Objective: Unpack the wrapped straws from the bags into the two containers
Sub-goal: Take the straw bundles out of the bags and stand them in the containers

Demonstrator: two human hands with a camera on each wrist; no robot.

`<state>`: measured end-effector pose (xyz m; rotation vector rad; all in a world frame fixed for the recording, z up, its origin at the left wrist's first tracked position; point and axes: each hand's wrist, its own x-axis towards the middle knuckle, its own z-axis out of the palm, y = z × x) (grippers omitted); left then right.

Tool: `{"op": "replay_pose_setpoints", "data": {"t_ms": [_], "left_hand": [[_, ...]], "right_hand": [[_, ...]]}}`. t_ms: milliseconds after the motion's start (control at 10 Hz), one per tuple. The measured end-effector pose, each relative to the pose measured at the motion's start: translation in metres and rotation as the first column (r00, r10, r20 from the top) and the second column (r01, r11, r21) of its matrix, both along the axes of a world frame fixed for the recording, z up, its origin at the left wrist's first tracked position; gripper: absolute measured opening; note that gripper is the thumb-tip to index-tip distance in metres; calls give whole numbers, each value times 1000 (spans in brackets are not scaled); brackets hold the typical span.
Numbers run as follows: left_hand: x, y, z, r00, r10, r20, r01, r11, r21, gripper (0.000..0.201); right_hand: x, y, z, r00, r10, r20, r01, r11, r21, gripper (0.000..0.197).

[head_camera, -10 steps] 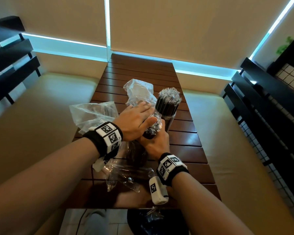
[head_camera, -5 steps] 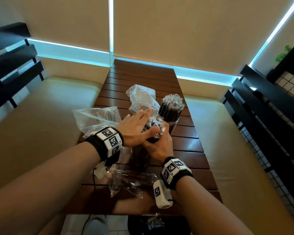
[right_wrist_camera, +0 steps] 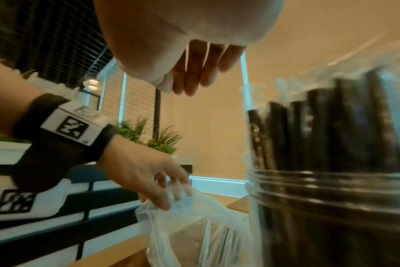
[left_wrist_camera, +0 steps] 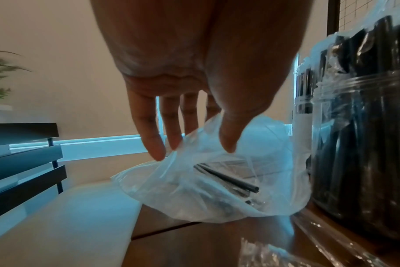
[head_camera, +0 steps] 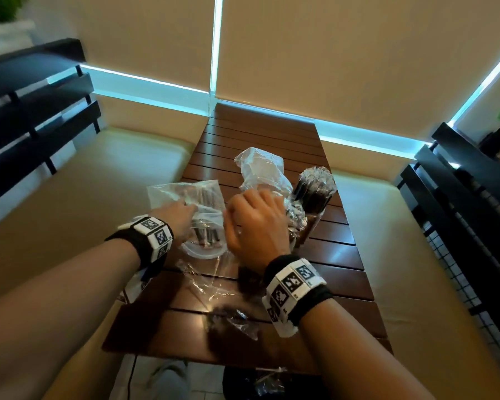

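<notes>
A clear plastic bag (head_camera: pixel 182 194) with a few black wrapped straws (left_wrist_camera: pixel 228 180) lies left of centre on the wooden table (head_camera: pixel 329 255). My left hand (head_camera: pixel 179 217) reaches onto its top, fingers fairly straight, the plastic between thumb and fingertips (left_wrist_camera: pixel 158 153). My right hand (head_camera: pixel 257 223) hovers over the near container (right_wrist_camera: pixel 331 189), fingers loosely curled and holding nothing. That clear jar is packed with upright black straws (left_wrist_camera: pixel 365 144). A second full container (head_camera: pixel 315 192) stands behind it to the right.
Another crumpled clear bag (head_camera: pixel 260 168) stands behind my right hand. Empty clear wrapping (head_camera: pixel 208 281) lies flat near the table's front edge. Cushioned benches (head_camera: pixel 84 197) flank the table, and dark slatted rails (head_camera: pixel 459 197) run along both sides.
Both hands have come off the straws in the near container. My left hand moved left onto the bag; my right hand rose above the jar.
</notes>
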<state>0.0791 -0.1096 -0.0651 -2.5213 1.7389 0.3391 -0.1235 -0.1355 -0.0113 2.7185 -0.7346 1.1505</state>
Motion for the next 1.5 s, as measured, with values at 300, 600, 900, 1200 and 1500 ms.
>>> {"op": "replay_pose_setpoints", "data": {"t_ms": [300, 600, 900, 1200, 1500], "left_hand": [[13, 3, 5, 974, -25, -223, -76, 898, -434, 28], [16, 16, 14, 907, -285, -309, 74, 832, -550, 34], [21, 14, 16, 899, -340, -275, 133, 811, -569, 35], [32, 9, -1, 935, -229, -270, 69, 866, -495, 41], [16, -14, 8, 957, -10, -291, -149, 842, -518, 40]], "right_hand": [[67, 7, -36, 817, 178, -549, 105, 889, 446, 19], [111, -17, -114, 850, 89, -519, 422, 475, 772, 41], [130, -30, -139, 840, 131, -527, 430, 432, 793, 46], [117, -33, -103, 655, 139, -743, 473, 692, 546, 25], [62, -2, 36, 633, 45, -773, 260, 928, 267, 27]]}}
